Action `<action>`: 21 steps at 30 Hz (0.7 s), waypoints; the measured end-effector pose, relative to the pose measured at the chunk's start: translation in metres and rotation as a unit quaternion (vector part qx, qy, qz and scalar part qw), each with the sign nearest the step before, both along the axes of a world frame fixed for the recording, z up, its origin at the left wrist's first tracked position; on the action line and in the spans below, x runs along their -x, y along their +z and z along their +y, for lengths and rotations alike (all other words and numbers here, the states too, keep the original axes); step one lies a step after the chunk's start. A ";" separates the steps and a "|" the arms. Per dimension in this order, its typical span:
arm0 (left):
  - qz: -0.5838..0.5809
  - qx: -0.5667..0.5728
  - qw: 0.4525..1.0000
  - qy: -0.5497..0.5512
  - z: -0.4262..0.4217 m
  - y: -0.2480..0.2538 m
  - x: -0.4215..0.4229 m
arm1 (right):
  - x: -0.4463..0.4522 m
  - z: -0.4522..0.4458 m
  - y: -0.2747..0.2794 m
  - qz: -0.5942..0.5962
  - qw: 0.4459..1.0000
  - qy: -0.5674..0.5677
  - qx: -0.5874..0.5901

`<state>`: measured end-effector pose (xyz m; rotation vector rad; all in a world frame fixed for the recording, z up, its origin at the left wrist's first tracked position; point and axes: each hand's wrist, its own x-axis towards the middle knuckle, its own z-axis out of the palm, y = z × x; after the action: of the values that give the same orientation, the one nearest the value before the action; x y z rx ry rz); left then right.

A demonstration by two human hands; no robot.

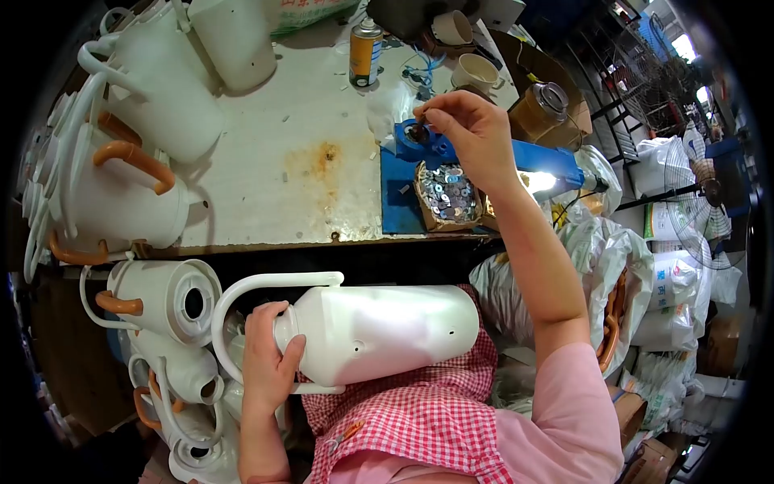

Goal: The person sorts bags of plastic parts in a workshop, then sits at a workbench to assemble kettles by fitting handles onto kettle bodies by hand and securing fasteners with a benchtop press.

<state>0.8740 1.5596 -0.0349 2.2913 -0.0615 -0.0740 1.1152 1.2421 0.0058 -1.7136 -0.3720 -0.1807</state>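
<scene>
A white kettle-like body (395, 331) with a long curved white handle (242, 286) lies on its side across the lap, two small holes facing up. My left hand (270, 347) is wrapped round its narrow neck. My right hand (468, 129) is raised over the table, thumb and fingers pinched together beside a blue tool (415, 135); what they pinch is too small to make out. Below that hand sits a cardboard box (426, 211) of small metal pieces (451, 192).
White bodies (161, 89), some with orange handles (133, 161), crowd the left. On the table (266, 161) stand a spray can (365, 53) and a cup (476, 73). A lit lamp (538, 181) and plastic bags (597, 250) are at the right.
</scene>
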 end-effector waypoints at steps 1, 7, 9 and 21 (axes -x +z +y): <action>-0.004 0.001 1.000 0.000 0.000 -0.001 0.001 | -0.001 0.000 0.001 0.016 1.000 -0.003 0.004; -0.002 -0.007 1.000 -0.003 0.005 -0.002 -0.003 | 0.004 -0.001 0.022 0.052 0.993 -0.033 0.101; -0.045 0.007 0.999 -0.009 0.019 -0.031 0.002 | -0.002 0.001 0.012 0.057 0.993 -0.044 0.096; 0.011 -0.010 1.000 0.011 0.006 -0.010 0.010 | -0.001 -0.015 -0.006 -0.017 0.995 -0.032 0.095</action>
<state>0.8644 1.5657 -0.0445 2.3110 -0.0249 -0.0903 1.1164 1.2272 -0.0003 -1.9130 -0.3681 -0.2276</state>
